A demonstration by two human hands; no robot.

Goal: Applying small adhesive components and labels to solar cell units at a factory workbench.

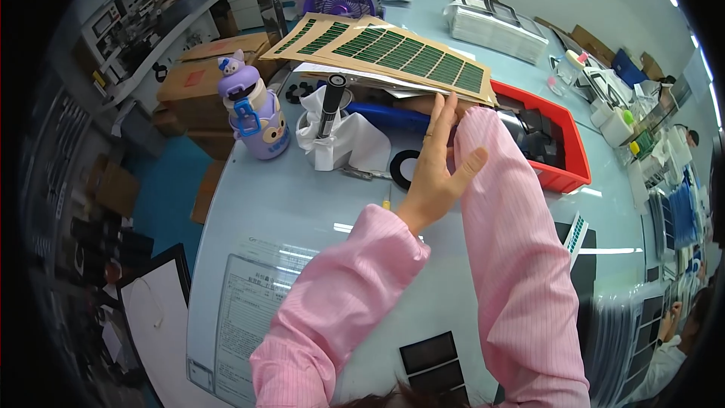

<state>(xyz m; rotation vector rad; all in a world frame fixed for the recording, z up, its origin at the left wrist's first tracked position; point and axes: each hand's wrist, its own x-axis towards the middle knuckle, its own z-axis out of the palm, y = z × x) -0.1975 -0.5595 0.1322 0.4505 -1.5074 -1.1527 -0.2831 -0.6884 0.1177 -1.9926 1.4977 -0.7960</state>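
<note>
My left hand [436, 168] is raised over the table, fingers stretched out and thumb apart, with a ring on one finger. Its fingertips reach the near edge of a brown sheet [370, 24] bearing rows of dark green rectangular stickers. My right arm, in a pink striped sleeve [502, 181], stretches forward beside it. The right hand lies behind my left hand and under the sheet's edge, so its fingers are hidden. A red bin [578, 153] with black items stands just right of the sleeve. A blue cylindrical thing [389, 116] lies partly beneath the sheets.
Left of my hands stand a purple bottle [264, 125], a black marker [331, 106] and white tissue [355, 147]. A black tape roll [402, 170] lies near the left hand. A purple fan [341, 1] is behind the sheets. Dark panels [430, 355] and a printed form [260, 317] lie nearer me.
</note>
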